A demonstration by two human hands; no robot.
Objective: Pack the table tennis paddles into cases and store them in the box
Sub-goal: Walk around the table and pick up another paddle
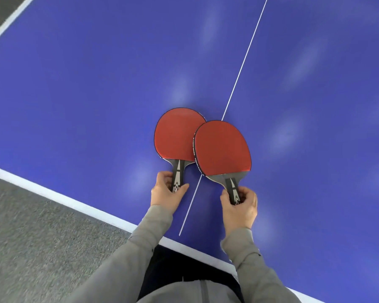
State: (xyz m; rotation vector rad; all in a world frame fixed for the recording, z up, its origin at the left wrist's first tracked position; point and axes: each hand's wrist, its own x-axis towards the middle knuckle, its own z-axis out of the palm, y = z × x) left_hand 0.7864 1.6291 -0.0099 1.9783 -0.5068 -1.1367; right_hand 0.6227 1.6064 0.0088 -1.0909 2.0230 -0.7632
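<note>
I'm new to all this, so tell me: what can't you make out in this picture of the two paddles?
Head view only:
- Left paddle: blade edge hidden under the right paddle.
- Handle ends: covered by the left hand and right hand.
- Paddle undersides: face down.
- Edge lettering: too small.
- Cases, box: not in view.

We see bright, even overhead light; soft pale glare patches dot the glossy blue counter (96,84). Shadows are faint and short. Wide-angle distortion bends the counter's white edge lines, and the grey floor (31,226) at the lower left smears with blur.
</note>
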